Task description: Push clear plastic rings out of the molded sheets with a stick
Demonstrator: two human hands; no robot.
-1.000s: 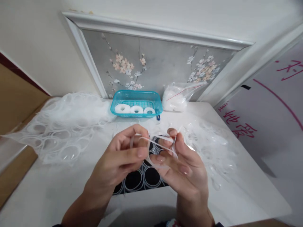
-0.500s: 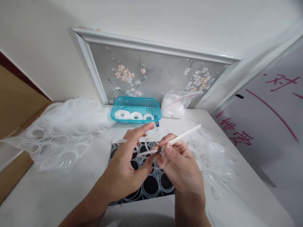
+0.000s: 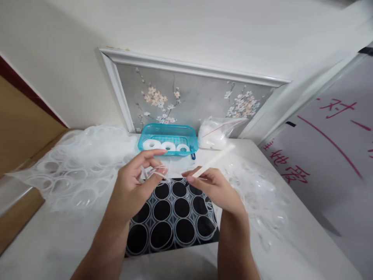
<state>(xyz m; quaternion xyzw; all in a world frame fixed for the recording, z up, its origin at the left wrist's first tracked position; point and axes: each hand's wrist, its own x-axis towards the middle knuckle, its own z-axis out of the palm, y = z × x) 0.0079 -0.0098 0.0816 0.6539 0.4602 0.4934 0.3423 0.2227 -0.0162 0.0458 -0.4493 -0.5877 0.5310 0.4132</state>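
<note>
My left hand point(image 3: 136, 182) is closed on thin translucent plastic strips point(image 3: 154, 171), which loop between thumb and fingers; the index finger points forward. In my right hand point(image 3: 217, 186), the thumb and fingers pinch a slim white tool point(image 3: 212, 161). Its dark tip points down to the left and its pale end is blurred. Both hands hover, apart, over a black sheet point(image 3: 186, 229) covered by clear plastic with rows of ring shapes. Some loose plastic outlines point(image 3: 212, 214) lie near the sheet's right edge.
A blue basket point(image 3: 168, 129) holding white rings stands at the back, a zip bag point(image 3: 215, 134) beside it. Ring-patterned plastic sheets point(image 3: 84, 175) are heaped at left, and clear plastic pieces point(image 3: 262, 190) lie at right. A whiteboard point(image 3: 329, 186) leans along the right side.
My hands have parted: the left went left with the plastic strips, while the right stayed near the middle with the white tool. More of the black sheet shows.
</note>
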